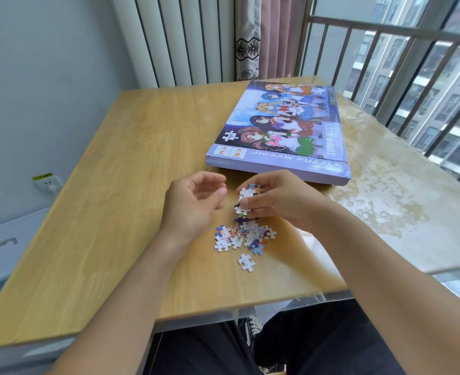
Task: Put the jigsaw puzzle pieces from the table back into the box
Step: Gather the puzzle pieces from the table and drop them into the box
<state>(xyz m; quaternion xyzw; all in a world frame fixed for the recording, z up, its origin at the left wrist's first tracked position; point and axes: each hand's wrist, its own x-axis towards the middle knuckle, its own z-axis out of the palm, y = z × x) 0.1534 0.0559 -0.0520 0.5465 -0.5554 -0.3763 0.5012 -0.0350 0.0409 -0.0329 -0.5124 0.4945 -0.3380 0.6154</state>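
Note:
A small heap of jigsaw pieces (243, 236) lies on the wooden table (115, 198), near its front edge, with one loose white piece (246, 262) just in front of it. My right hand (280, 201) hovers above the heap and grips a bunch of pieces (244, 199) between thumb and fingers. My left hand (193, 201) is beside it on the left, palm turned inward, fingers loosely curled and holding nothing. The purple jigsaw puzzle box (283, 131), lid closed, lies flat just beyond both hands.
A clear plastic sheet (386, 198) covers the table's right part and overhangs the edge. A railing and window (413, 77) stand close on the right, a curtain (261, 36) at the back, a wall socket (47, 182) low on the left.

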